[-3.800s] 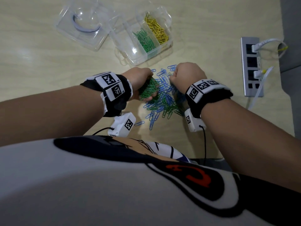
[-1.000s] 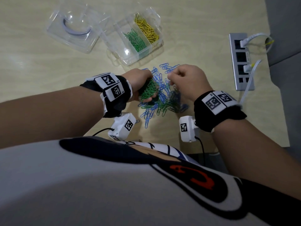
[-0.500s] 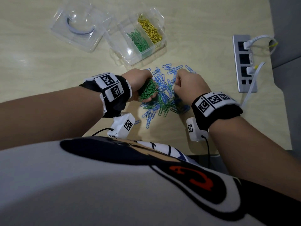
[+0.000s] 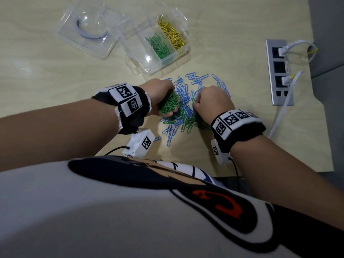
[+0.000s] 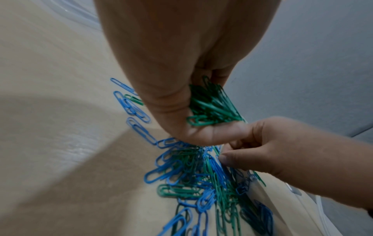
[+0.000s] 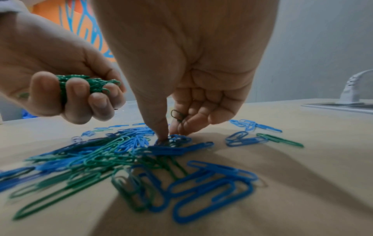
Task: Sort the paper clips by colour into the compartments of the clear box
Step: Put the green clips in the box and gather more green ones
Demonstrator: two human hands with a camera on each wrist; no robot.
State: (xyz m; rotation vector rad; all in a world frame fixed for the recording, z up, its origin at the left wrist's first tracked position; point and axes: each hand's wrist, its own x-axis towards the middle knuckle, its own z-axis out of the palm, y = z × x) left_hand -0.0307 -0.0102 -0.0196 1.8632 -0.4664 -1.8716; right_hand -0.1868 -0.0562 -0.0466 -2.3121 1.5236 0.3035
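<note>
Since half a second ago the right hand (image 4: 212, 101) has dipped back into the mixed pile (image 4: 183, 116) on the worktop (image 4: 55, 75), its grip pinching another clip, apparently green. The left hand (image 4: 160, 94) clutches a green bundle (image 4: 170, 105), likely saving trips to the clear box (image 4: 158, 43).

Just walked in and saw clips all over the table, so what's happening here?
A person is sorting paper clips by colour. The left hand grips a bunch of green clips, while the right hand picks through the mixed blue and green pile on the table, a dark clip tucked in its fingers. The clear box already holds green and yellow clips in separate compartments; no blue is in it yet.
</note>
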